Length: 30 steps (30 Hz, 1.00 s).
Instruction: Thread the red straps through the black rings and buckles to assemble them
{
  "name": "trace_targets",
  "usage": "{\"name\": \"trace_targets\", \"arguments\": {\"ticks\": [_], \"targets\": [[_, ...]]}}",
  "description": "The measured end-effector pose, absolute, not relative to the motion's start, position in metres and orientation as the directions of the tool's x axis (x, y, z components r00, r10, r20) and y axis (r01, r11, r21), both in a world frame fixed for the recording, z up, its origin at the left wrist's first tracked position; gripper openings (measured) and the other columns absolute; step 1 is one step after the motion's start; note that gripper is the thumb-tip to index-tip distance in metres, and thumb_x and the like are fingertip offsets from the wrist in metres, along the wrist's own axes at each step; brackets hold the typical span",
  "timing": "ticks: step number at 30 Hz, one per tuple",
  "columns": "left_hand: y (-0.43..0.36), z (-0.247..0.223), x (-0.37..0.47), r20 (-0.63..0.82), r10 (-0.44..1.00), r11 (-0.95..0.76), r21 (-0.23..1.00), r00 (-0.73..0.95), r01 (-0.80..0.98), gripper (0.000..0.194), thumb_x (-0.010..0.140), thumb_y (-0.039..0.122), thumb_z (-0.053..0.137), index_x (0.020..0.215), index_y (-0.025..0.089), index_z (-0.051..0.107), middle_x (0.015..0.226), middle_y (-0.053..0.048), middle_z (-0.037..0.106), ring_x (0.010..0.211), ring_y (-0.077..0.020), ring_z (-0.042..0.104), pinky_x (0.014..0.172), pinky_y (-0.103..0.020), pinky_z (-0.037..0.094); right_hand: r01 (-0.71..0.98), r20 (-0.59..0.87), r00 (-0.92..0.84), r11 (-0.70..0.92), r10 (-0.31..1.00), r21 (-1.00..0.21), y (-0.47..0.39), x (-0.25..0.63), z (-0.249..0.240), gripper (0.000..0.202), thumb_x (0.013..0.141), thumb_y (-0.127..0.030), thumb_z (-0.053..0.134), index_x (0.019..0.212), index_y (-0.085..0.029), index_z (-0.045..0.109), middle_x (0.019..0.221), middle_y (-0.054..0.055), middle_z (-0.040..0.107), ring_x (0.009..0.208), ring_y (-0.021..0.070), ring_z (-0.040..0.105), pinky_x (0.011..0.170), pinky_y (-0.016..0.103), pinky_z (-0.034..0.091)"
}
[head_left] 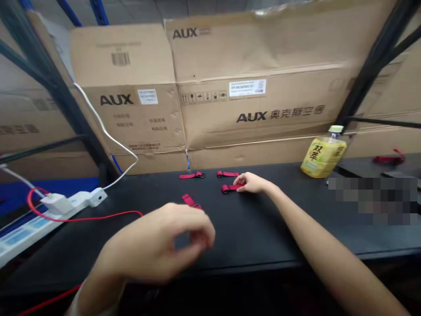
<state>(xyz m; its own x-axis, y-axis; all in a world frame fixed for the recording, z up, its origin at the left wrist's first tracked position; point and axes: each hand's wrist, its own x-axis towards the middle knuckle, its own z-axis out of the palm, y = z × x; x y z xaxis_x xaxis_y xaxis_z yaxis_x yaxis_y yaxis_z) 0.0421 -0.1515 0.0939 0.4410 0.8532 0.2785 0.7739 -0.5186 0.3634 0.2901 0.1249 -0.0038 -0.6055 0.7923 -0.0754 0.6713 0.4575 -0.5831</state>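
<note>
Where the bench (250, 239) is seen nearest, its black surface is partly covered by the left hand (158, 241), which is blurred and raised in front. Its grip is curled into a loop, with a gap left between fingers and thumb; whether the tips meet, or anything is pinched by them, cannot be told. Just beyond it, a red webbing strap with a dark buckle (189, 200) is partly hidden by the knuckles, its visible length slanted down toward the right.

Farther off, a flat red webbing strap with a black buckle (230, 188) is laid near the middle of the bench, and its right end is taken by the right hand (251, 182), whose grip is nearly closed, thumb and fingers being drawn together on the fabric. The strap's long axis is stretched left to right, so its buckled end is pointed leftward, away from the fingertips. It is reached far more closely by the right hand than by the left.

Behind it, two more red buckled straps (226, 174) are set side by side, well apart, before large brown cardboard boxes (210, 123).
</note>
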Motion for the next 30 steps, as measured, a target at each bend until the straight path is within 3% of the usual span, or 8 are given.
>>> {"name": "trace_targets", "arguments": {"ticks": [2,5,7,11,18,25,30], "targets": [[-0.099,0.093,0.041,0.089,0.908,-0.418,0.261,0.409,0.87,0.016,0.081,0.017,0.059,0.09,0.025,0.069,0.091,0.001,0.072,0.082,-0.017,0.065,0.073,-0.026,0.05,0.648,-0.027,-0.617,0.488,0.787,-0.585,0.12,0.278,-0.008,0.03,0.072,-0.023,0.071,0.101,-0.015,0.074,0.089,0.004,0.073,0.08,0.0164,0.066,0.074,0.025,0.052],[-0.032,0.072,0.022,-0.156,0.964,-0.21,0.059,0.217,0.976,0.042,0.067,0.004,0.061,0.105,0.021,0.066,0.109,-0.008,0.07,0.096,-0.0239,0.064,0.078,-0.029,0.048,0.664,-0.004,-0.615,0.515,0.789,-0.542,0.111,0.266,-0.009,0.027,0.076,-0.025,0.07,0.101,-0.016,0.073,0.09,0.005,0.073,0.079,0.0167,0.066,0.072,0.025,0.051],[-0.006,0.053,0.005,-0.214,0.966,-0.149,-0.012,0.143,0.989,0.046,0.063,0.003,0.062,0.106,0.019,0.065,0.11,-0.011,0.068,0.094,-0.0245,0.064,0.077,-0.03,0.048,0.681,0.013,-0.61,0.532,0.793,-0.504,0.106,0.262,-0.008,0.025,0.078,-0.024,0.068,0.102,-0.016,0.073,0.092,0.006,0.073,0.082,0.0175,0.066,0.074,0.025,0.05],[0.008,0.027,-0.018,-0.13,0.954,-0.254,0.124,0.27,0.959,0.031,0.069,0.016,0.061,0.1,0.019,0.065,0.097,-0.006,0.067,0.084,-0.0202,0.061,0.072,-0.027,0.046,0.672,0.052,-0.628,0.574,0.777,-0.468,0.097,0.254,-0.005,0.021,0.086,-0.022,0.061,0.102,-0.016,0.073,0.1,0.007,0.073,0.089,0.0182,0.067,0.077,0.023,0.049],[0.006,0.013,-0.028,-0.064,0.974,-0.196,0.248,0.218,0.949,0.021,0.071,0.033,0.062,0.085,0.018,0.06,0.085,-0.005,0.065,0.074,-0.0189,0.058,0.064,-0.027,0.043,0.659,0.077,-0.628,0.581,0.775,-0.477,0.093,0.245,-0.01,0.032,0.089,-0.029,0.06,0.114,-0.012,0.07,0.102,0.01,0.073,0.087,0.0184,0.067,0.076,0.024,0.048],[0.009,0.003,-0.025,-0.02,0.981,-0.175,0.343,0.194,0.923,0.019,0.07,0.028,0.061,0.084,0.02,0.05,0.079,-0.002,0.062,0.069,-0.0168,0.057,0.062,-0.026,0.041,0.698,0.041,-0.601,0.549,0.798,-0.459,0.101,0.254,-0.013,0.033,0.083,-0.024,0.065,0.114,-0.013,0.071,0.107,0.011,0.072,0.097,0.0222,0.067,0.084,0.027,0.05],[0.008,0.002,-0.018,-0.003,0.98,-0.178,0.438,0.199,0.881,0.032,0.073,0.027,0.061,0.102,0.019,0.049,0.08,-0.001,0.061,0.068,-0.0165,0.057,0.061,-0.026,0.042,0.74,0.119,-0.556,0.555,0.822,-0.38,0.095,0.247,-0.016,0.046,0.086,-0.04,0.063,0.126,-0.016,0.065,0.125,0.015,0.063,0.116,0.0283,0.058,0.097,0.037,0.045]]}}
